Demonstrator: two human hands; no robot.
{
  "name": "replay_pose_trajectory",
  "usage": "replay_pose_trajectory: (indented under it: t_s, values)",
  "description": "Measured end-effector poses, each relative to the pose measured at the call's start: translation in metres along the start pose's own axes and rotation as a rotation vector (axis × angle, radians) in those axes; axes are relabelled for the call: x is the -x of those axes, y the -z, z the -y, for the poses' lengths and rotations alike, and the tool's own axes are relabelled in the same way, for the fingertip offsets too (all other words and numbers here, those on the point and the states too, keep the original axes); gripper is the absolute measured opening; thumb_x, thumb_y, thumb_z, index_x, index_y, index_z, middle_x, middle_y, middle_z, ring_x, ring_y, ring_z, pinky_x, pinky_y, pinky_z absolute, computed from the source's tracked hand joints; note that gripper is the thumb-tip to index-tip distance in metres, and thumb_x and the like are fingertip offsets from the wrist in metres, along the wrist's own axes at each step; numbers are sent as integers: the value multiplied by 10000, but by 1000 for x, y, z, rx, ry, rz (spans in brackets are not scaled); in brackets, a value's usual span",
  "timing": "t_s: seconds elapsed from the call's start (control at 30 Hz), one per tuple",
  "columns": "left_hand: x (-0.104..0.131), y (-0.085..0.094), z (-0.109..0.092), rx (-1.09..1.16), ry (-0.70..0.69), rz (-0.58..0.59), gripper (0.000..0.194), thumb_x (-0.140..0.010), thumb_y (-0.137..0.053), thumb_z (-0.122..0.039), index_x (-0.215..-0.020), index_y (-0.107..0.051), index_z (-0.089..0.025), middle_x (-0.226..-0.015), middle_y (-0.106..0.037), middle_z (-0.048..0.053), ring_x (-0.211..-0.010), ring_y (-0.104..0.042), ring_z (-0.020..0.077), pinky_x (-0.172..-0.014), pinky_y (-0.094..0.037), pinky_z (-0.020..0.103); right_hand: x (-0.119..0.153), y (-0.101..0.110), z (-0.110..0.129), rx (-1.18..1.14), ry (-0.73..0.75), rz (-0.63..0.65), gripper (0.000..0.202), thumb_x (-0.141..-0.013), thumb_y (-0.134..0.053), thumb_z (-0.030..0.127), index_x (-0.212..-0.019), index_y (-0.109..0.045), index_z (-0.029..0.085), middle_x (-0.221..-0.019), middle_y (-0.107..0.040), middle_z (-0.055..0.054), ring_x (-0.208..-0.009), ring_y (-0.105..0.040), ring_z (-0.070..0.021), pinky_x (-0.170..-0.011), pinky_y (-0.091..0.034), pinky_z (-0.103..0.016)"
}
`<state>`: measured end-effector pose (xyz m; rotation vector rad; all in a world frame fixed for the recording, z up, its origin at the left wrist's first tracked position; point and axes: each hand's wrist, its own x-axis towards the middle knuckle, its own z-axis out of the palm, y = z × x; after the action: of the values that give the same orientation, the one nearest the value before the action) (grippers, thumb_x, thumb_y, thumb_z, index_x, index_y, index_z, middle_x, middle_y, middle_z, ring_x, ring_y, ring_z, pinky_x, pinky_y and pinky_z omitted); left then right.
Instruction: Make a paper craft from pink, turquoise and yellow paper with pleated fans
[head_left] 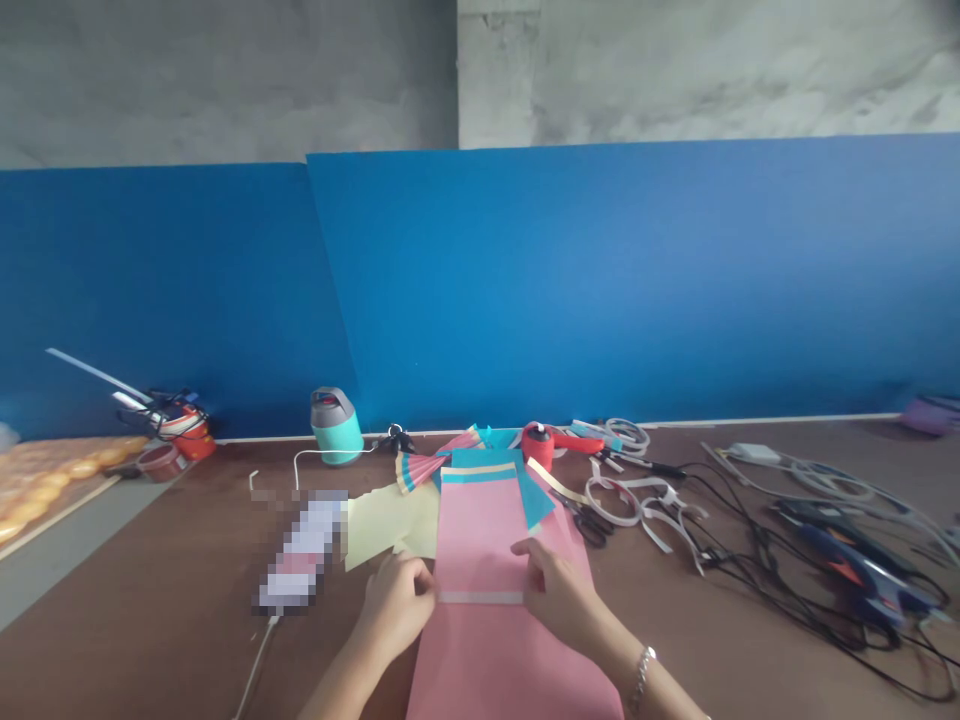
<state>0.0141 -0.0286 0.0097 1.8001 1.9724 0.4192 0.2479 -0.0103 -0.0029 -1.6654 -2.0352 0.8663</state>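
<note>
A pink sheet of paper with a blue and cream band at its far end and a pale strip along its near edge lies before me. Beneath it, a larger pink sheet reaches towards me. My left hand is curled, thumb and fingers closed at the upper sheet's near left edge. On the right side, my right hand bends its fingers over that sheet's edge, index finger on top. Its fingertips are partly hidden. Pleated paper fans in pink, blue and cream lie beyond the sheet.
A blurred-out phone with a white cable and pale yellow paper lie left. Behind stand a turquoise container and a red object. Scissors, white strips, tangled black cables and a blue tool lie right.
</note>
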Motion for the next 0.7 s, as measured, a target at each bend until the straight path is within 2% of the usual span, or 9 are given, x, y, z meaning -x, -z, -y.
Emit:
replay_pose_trajectory:
  t_s: [0.23, 0.7]
  values:
    - [0, -2, 2, -15, -25, -3, 155, -711, -574, -84, -624, -626, -201, -823, -654, -4, -882, -589, 161, -708, -384, 228, -1, 0, -1, 19, -2, 10, 553, -556, -436, 15, -1072, -562, 168, -709, -578, 14, -699, -530, -144, -607, -334, -222]
    - [5, 6, -2, 16, 2, 35, 165, -694, -592, -57, -611, -614, -197, -825, -638, -13, -889, -580, 152, -722, -385, 222, 1, 1, -5, 3, 29, 37, 552, -569, -441, 27, -1088, -559, 171, -704, -571, 18, -702, -531, -142, -596, -337, -217]
